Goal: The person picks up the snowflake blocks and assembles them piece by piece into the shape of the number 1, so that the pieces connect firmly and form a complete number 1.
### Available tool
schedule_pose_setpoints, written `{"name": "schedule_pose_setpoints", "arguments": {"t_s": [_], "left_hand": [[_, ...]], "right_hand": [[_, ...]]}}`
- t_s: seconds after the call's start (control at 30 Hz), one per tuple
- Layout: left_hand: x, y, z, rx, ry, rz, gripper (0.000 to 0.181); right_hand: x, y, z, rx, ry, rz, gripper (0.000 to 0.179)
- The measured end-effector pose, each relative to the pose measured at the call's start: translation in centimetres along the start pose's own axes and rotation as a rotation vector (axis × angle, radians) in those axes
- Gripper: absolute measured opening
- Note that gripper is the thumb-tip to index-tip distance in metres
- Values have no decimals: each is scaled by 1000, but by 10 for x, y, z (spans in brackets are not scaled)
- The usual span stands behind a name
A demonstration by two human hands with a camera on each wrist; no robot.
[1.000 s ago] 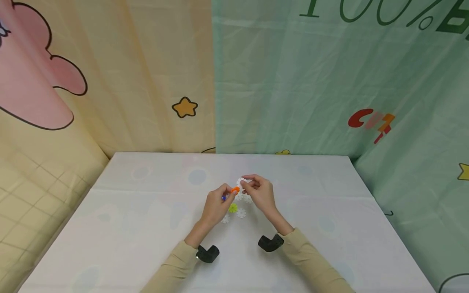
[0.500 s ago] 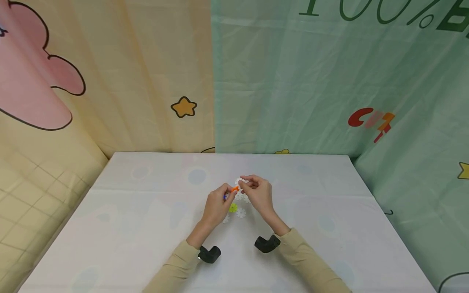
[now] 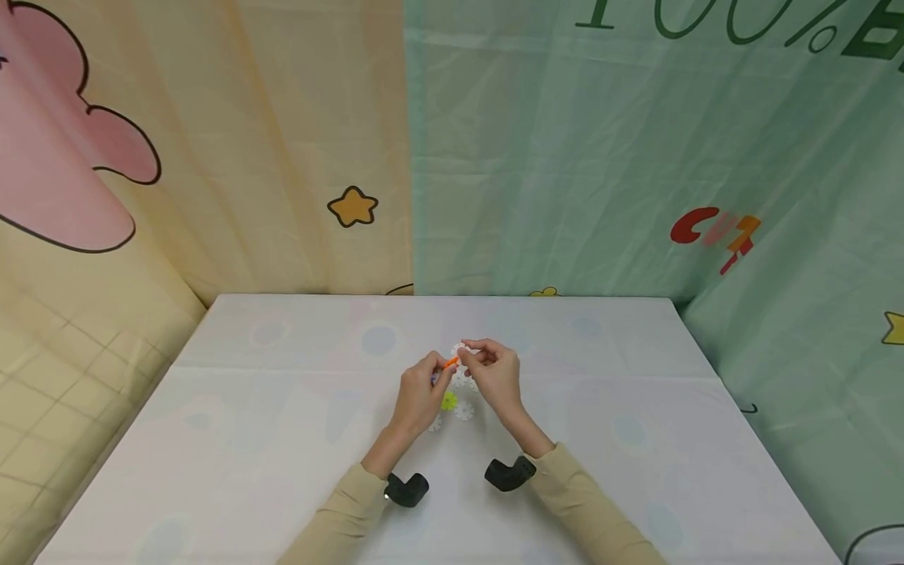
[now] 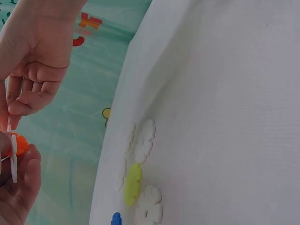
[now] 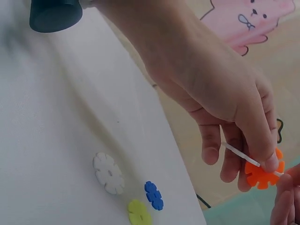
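Orange flower-shaped disc [image 3: 451, 362] sits a little below the centre of the head view, raised between the person's two hands. From where I stand, the left hand [image 3: 420, 392] has its thumb and fingers closed to a pinch on it. The right hand [image 3: 497, 377] pinches a white disc [image 5: 241, 155], seen edge-on in the right wrist view and crossing the orange one; its other fingers are loosely bent. Whether the two pieces are slotted together or only touching, I can't tell. Under the hands, more pieces lie on the pale tablecloth [image 3: 247, 439]: a yellow-green disc [image 3: 449, 401] with a loose white disc [image 3: 464, 410] just beside it to the right, and a blue disc [image 5: 153, 195] near the bottom of the right wrist view. Each beige sleeve [image 3: 332, 518] ends near a black wrist device [image 3: 407, 490]. Behind the table hang yellow fabric [image 3: 297, 157] on the left of the frame and green fabric [image 3: 537, 157] on the right.
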State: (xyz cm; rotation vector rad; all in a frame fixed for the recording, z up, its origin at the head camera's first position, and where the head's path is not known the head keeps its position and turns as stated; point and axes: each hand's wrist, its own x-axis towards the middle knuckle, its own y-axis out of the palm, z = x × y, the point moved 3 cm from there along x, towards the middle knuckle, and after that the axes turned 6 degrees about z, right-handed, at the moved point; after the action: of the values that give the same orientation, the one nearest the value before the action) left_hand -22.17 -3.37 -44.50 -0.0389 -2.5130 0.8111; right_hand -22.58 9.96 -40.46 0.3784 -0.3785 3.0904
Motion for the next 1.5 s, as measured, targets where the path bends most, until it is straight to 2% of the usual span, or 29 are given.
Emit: {"name": "schedule_pose_setpoints", "arguments": {"t_s": [0.07, 0.23, 0.33, 0.47, 0.67, 0.93, 1.07, 1.3, 1.5], "left_hand": [[0, -1, 1, 8, -8, 12, 12], [-3, -4, 7, 19, -67, 56, 13], [-5, -5, 10, 4, -103, 81, 12], [-5, -5, 13, -56, -101, 95, 12], [-3, -5, 12, -118, -94, 93, 24], [-1, -7, 10, -27, -101, 49, 25], [-2, -9, 12, -23, -107, 34, 22], [-2, -14, 17, -33, -148, 28, 19], [-4, -17, 22, -65, -188, 40, 19]], "right_hand": [[0, 0, -2, 9, 8, 17, 18], [10, 2, -34, -3, 52, 90, 20], [11, 1, -37, -44, 71, 116, 20], [15, 0, -41, -44, 80, 114, 20], [17, 2, -43, -5, 108, 86, 18], [15, 4, -39, -6, 115, 124, 18], [14, 2, -40, -24, 111, 134, 20], [9, -5, -49, -102, 95, 170, 14], [4, -9, -58, -260, 77, 247, 12]]}}
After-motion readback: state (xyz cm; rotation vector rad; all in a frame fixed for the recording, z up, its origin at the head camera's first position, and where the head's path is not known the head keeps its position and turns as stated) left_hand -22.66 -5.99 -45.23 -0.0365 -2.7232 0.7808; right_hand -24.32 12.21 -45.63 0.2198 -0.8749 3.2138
